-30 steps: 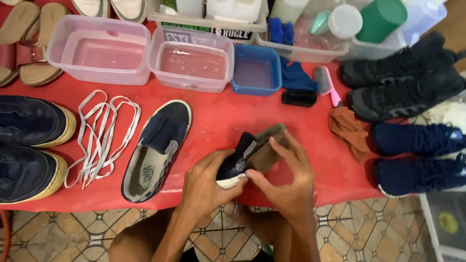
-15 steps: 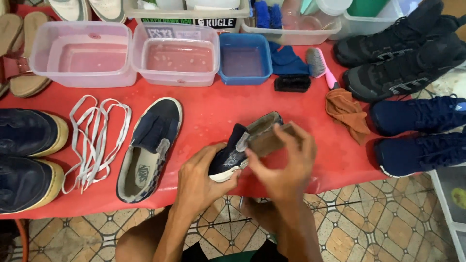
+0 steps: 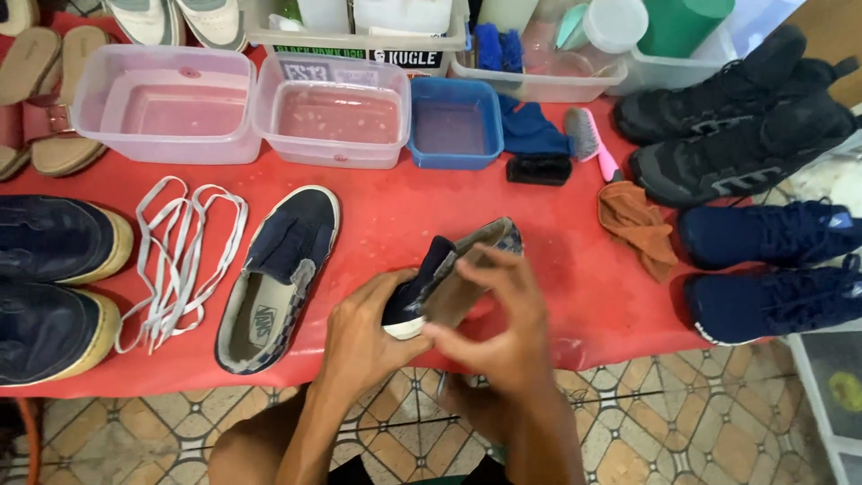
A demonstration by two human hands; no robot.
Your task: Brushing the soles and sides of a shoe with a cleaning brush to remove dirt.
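The left hand (image 3: 364,328) grips the navy shoe (image 3: 431,283) by its toe to steady it; the right hand (image 3: 498,328) closes over its side, just beside its mate (image 3: 278,274)

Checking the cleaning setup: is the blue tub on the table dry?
No, the blue tub holds water, beside the two clear tubs.

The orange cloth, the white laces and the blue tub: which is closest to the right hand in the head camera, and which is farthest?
From the right hand:
1. Orange cloth, on its right, nearest.
2. Blue tub, straight behind, at the table's back.
3. White laces, far on the left, beyond the flat shoe.
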